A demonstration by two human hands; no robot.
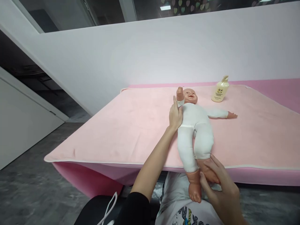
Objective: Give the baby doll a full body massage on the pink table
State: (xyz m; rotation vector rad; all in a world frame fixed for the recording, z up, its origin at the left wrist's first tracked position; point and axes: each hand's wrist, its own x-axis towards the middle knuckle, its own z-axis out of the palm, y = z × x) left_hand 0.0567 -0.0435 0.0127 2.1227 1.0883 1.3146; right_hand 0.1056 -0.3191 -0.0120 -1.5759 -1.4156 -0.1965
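Holding a white cloth-bodied baby doll with tan plastic hands and feet, face up on a pale pink blanket over a pink desk.
Curling the bare left hand around the raised arm beside the head; clamping the bare right hand on one foot, past the near edge. Apparently done with laying the doll out and taking hold; leaving untouched a pale yellow plastic pump bottle near the outstretched arm.

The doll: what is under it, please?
A pink mat is under the doll; its feet reach past the mat's front edge. The part directly beneath its body is covered and cannot be seen.
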